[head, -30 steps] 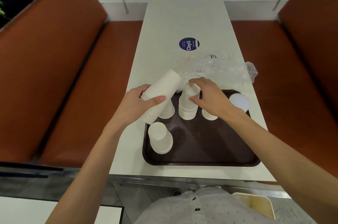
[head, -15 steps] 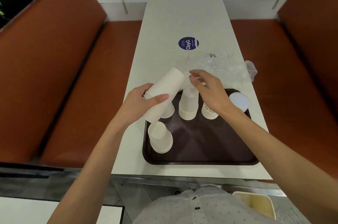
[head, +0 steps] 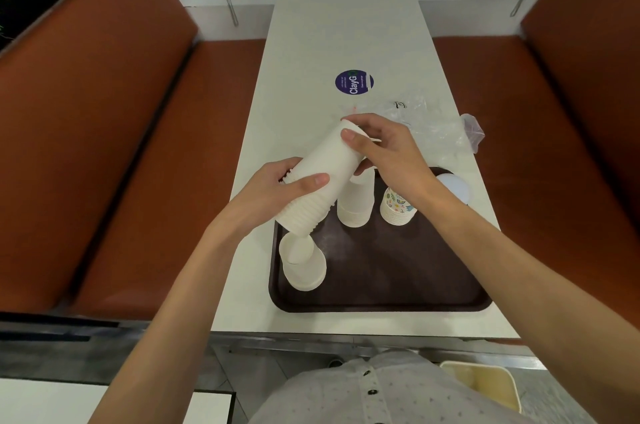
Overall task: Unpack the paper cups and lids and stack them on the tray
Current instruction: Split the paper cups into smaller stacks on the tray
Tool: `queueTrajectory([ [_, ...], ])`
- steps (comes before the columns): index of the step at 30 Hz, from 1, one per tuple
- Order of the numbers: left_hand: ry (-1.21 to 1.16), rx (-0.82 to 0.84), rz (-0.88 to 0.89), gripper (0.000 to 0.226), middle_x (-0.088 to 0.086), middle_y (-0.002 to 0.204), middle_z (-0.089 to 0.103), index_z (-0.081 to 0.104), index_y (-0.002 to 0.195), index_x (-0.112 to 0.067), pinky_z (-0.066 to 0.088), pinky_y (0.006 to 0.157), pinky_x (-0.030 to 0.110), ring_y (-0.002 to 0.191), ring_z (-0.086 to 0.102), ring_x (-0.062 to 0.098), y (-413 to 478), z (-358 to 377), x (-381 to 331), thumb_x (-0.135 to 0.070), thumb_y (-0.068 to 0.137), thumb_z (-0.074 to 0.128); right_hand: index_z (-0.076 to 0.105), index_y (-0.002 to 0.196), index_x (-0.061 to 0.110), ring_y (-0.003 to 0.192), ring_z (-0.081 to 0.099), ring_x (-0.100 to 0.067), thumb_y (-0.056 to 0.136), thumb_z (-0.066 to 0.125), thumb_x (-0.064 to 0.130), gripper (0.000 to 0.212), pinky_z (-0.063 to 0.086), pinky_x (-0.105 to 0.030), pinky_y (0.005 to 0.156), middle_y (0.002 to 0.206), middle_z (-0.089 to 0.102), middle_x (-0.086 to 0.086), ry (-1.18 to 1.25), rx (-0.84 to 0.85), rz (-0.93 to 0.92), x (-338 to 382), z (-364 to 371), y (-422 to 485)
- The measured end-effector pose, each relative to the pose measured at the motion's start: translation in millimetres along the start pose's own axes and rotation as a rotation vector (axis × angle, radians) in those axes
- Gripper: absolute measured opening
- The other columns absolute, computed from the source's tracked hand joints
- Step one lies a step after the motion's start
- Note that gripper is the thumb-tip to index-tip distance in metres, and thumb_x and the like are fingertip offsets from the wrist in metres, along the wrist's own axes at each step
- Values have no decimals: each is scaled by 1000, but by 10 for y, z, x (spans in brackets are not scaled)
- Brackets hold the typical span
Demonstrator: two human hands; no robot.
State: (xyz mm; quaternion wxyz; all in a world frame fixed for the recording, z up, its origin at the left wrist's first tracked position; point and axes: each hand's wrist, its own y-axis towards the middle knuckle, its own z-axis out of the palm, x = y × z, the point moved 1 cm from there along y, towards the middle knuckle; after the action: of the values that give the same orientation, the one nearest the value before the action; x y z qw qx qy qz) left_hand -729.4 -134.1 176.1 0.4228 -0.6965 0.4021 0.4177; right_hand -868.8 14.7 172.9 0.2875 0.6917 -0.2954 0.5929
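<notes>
My left hand (head: 277, 188) grips a long tilted stack of white paper cups (head: 322, 178) over the far left corner of the dark brown tray (head: 388, 271). My right hand (head: 384, 150) pinches the top end of that same stack, thumb on its side. On the tray stand an upside-down short white cup stack (head: 303, 261) at the near left, another white cup stack (head: 356, 205) in the middle, and a patterned cup stack (head: 398, 210) beside it. A white lid (head: 453, 186) lies at the tray's far right corner.
Crumpled clear plastic wrapping (head: 436, 122) lies on the white table (head: 346, 43) beyond the tray, near a round blue sticker (head: 354, 82). Orange bench seats (head: 104, 133) flank the table on both sides. A pale bin (head: 481, 385) sits on the floor by my right side.
My right hand left the middle cup stack on the tray, rose and took hold of the top end of the stack in my left hand. The patterned cups came into view.
</notes>
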Motion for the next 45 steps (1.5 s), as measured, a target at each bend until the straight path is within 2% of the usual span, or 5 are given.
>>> queueTrajectory([
  [12, 35, 7, -3, 41, -13, 85, 72, 68, 105, -20, 48, 57, 13, 77, 70, 4, -46, -18, 131, -48, 75, 71, 63, 121, 12, 92, 65, -12, 95, 64, 24, 29, 60, -35, 65, 116, 66, -8, -33, -134, -33, 38, -249, 51],
  [24, 47, -37, -52, 53, -3, 98, 73, 70, 101, -28, 57, 84, 48, 89, 72, 19, -109, -188, 341, -66, 64, 70, 56, 129, 24, 107, 59, -7, 93, 66, 34, 39, 53, -18, 82, 123, 60, 11, -269, -293, -131, -53, -541, -3],
  [31, 48, -50, -47, 54, -7, 97, 72, 69, 102, -29, 58, 80, 41, 87, 71, 14, -99, -163, 315, -68, 63, 68, 57, 130, 21, 110, 48, 3, 88, 72, 28, 45, 41, -9, 86, 130, 57, 6, -504, -189, -194, -215, -413, -38],
  [37, 44, -61, -25, 44, -4, 97, 71, 68, 102, -26, 58, 75, 36, 89, 71, 19, -43, -108, 210, -58, 72, 69, 57, 131, 15, 120, 51, -20, 84, 72, 17, 50, 35, -23, 99, 129, 56, -3, -652, -25, -183, -363, -268, -21],
  [45, 57, -63, -4, 44, -7, 96, 70, 68, 101, -29, 58, 81, 42, 90, 70, 17, -27, -63, 168, -61, 70, 69, 53, 134, 14, 116, 47, -25, 84, 68, 15, 52, 34, -24, 90, 129, 53, -5, -837, 119, -145, -561, -112, 27],
])
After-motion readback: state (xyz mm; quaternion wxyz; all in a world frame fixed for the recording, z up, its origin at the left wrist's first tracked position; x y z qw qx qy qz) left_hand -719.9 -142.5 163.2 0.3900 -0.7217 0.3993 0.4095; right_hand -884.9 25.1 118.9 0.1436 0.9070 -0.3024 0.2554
